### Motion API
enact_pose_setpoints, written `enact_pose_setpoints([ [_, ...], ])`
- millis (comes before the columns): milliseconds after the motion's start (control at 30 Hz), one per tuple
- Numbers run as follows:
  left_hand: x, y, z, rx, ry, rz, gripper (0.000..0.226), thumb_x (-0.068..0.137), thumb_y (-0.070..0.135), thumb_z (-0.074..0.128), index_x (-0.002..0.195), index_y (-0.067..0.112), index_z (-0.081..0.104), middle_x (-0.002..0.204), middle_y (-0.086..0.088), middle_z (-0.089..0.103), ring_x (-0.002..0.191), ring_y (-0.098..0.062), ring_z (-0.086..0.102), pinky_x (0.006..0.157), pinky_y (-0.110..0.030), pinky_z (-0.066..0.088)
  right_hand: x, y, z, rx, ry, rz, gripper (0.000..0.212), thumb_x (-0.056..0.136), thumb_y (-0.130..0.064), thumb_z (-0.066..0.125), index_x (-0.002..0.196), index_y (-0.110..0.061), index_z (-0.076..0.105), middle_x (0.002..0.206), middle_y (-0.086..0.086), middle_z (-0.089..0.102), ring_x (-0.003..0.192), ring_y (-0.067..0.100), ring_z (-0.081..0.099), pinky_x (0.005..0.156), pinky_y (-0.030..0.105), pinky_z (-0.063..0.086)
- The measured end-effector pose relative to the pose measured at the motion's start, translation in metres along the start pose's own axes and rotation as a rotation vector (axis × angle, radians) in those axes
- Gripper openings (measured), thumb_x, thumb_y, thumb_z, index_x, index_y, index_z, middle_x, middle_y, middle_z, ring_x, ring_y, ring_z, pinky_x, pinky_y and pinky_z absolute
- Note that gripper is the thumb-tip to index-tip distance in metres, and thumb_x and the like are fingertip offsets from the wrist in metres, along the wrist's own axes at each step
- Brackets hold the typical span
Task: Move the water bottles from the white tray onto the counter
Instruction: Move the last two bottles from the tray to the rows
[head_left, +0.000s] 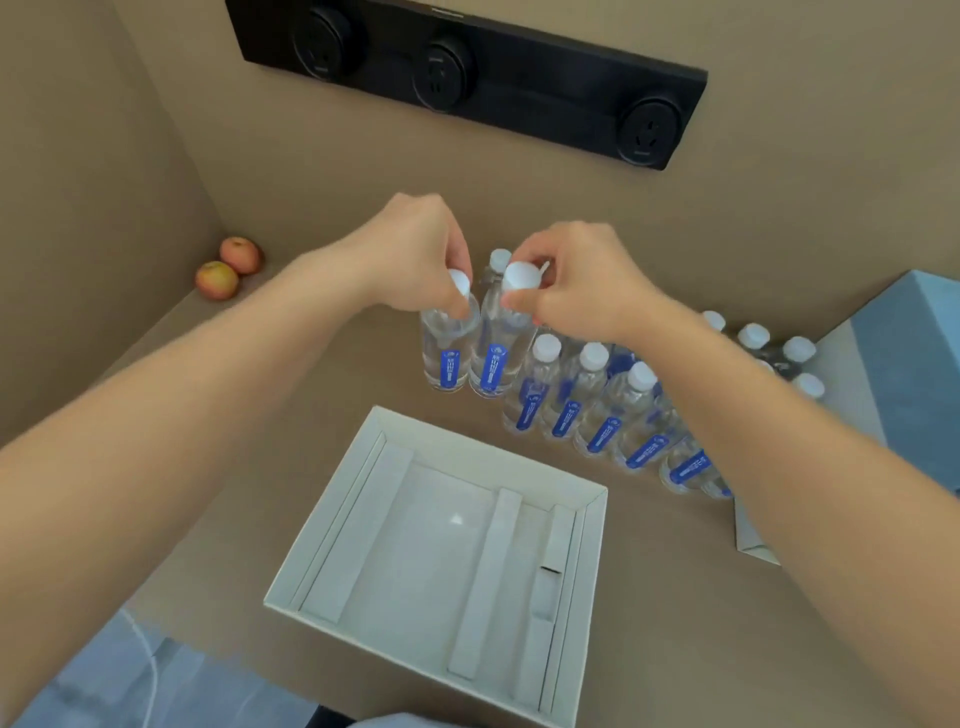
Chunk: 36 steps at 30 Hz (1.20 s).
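We held two bottles by their caps, the left grip (415, 249) pinching one (448, 345) and the right grip (576, 280) the other (493, 353), both at the table (311, 395) beyond the emptied tray (332, 551), where careless release might topple the neighbouring row (597, 410).

My brown bench (322, 384) carries the empty white tray (589, 551), a cluster of upright water bottles (566, 400) beyond it, two apples (217, 280) in the far-left corner.
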<state>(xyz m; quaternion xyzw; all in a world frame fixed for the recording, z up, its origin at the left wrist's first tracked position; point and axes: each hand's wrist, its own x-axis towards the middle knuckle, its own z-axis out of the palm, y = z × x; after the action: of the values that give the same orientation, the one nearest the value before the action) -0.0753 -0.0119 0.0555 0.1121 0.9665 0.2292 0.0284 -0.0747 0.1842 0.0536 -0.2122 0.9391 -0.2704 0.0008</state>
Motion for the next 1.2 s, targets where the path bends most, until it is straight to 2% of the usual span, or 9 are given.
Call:
enact_pose_setpoints([
  [100, 0.031, -0.018, 0.029, -0.006, -0.063, -0.049, 0.021, 0.057, 0.025, 0.083, 0.076, 0.019, 0.080, 0.072, 0.000, 0.073, 0.074, -0.020, 0.068, 0.061, -0.032, 0.058, 0.023, 0.029, 0.030, -0.028, -0.049, 0.046, 0.018, 0.080, -0.021, 0.076, 0.090, -0.006, 0.074, 0.083, 0.002, 0.069, 0.078, 0.017, 0.056, 0.068, 0.026, 0.041],
  [267, 0.053, -0.045, 0.070, -0.056, -0.146, -0.097, 0.015, 0.063, 0.018, 0.082, 0.077, 0.018, 0.080, 0.077, -0.001, 0.072, 0.078, -0.021, 0.066, 0.058, -0.028, 0.051, 0.038, 0.059, 0.066, -0.038, -0.156, 0.060, 0.010, 0.081, -0.019, 0.073, 0.086, -0.010, 0.072, 0.064, -0.012, 0.050, 0.071, 0.016, 0.052, 0.053, 0.020, 0.035],
  [467, 0.064, -0.062, 0.093, -0.117, -0.183, -0.119, 0.015, 0.066, 0.012, 0.080, 0.079, 0.019, 0.079, 0.071, 0.008, 0.065, 0.075, -0.015, 0.060, 0.052, -0.020, 0.041, 0.047, 0.075, 0.092, -0.099, -0.249, 0.064, 0.012, 0.077, -0.020, 0.073, 0.085, -0.011, 0.074, 0.071, -0.001, 0.060, 0.075, 0.021, 0.059, 0.060, 0.033, 0.049],
  [567, 0.071, -0.064, 0.096, -0.117, -0.185, -0.106, 0.016, 0.068, 0.011, 0.078, 0.083, 0.018, 0.079, 0.078, 0.003, 0.067, 0.082, -0.020, 0.061, 0.058, -0.023, 0.044, 0.049, 0.079, 0.098, -0.114, -0.271, 0.072, 0.007, 0.076, -0.018, 0.073, 0.078, -0.014, 0.067, 0.070, 0.001, 0.058, 0.075, 0.023, 0.058, 0.058, 0.031, 0.043],
  [667, 0.073, -0.064, 0.094, -0.120, -0.191, -0.098, 0.021, 0.070, 0.011, 0.079, 0.089, 0.017, 0.080, 0.088, -0.001, 0.070, 0.087, -0.020, 0.060, 0.066, -0.027, 0.045, 0.054, 0.082, 0.099, -0.114, -0.243, 0.107, 0.013, 0.076, -0.019, 0.074, 0.087, -0.013, 0.072, 0.078, 0.005, 0.061, 0.077, 0.025, 0.061, 0.059, 0.031, 0.046],
  [767, 0.072, -0.064, 0.092, -0.119, -0.218, -0.093, 0.023, 0.069, 0.009, 0.078, 0.091, 0.017, 0.079, 0.089, -0.001, 0.070, 0.086, -0.021, 0.062, 0.066, -0.027, 0.046, 0.055, 0.083, 0.100, -0.126, -0.209, 0.134, 0.015, 0.076, -0.020, 0.073, 0.086, -0.009, 0.070, 0.082, 0.011, 0.065, 0.080, 0.029, 0.061, 0.064, 0.038, 0.055],
  [933, 0.069, -0.056, 0.095, -0.049, -0.232, -0.058, 0.025, 0.073, 0.005, 0.072, 0.096, 0.015, 0.076, 0.091, -0.003, 0.065, 0.091, -0.024, 0.060, 0.067, -0.029, 0.044, 0.054, 0.075, 0.099, -0.148, -0.233, 0.141, 0.018, 0.077, -0.017, 0.075, 0.088, -0.004, 0.069, 0.087, 0.015, 0.067, 0.084, 0.032, 0.064, 0.064, 0.038, 0.050],
  [1067, 0.064, -0.054, 0.093, 0.021, -0.229, -0.040, 0.035, 0.079, 0.006, 0.068, 0.112, 0.017, 0.070, 0.110, -0.009, 0.065, 0.100, -0.028, 0.060, 0.073, -0.031, 0.044, 0.045, 0.065, 0.089, -0.206, -0.266, 0.129, 0.017, 0.082, -0.014, 0.071, 0.097, -0.008, 0.070, 0.097, 0.016, 0.067, 0.091, 0.034, 0.063, 0.073, 0.041, 0.055],
  [1200, 0.047, -0.049, 0.081, 0.110, -0.191, -0.023, 0.054, 0.081, 0.015, 0.070, 0.133, 0.014, 0.055, 0.125, -0.015, 0.056, 0.121, -0.035, 0.051, 0.090, -0.039, 0.047, 0.019, 0.047, 0.067, -0.263, -0.195, 0.113, 0.029, 0.084, -0.011, 0.065, 0.113, -0.011, 0.066, 0.104, 0.017, 0.067, 0.098, 0.037, 0.061, 0.081, 0.048, 0.056],
])
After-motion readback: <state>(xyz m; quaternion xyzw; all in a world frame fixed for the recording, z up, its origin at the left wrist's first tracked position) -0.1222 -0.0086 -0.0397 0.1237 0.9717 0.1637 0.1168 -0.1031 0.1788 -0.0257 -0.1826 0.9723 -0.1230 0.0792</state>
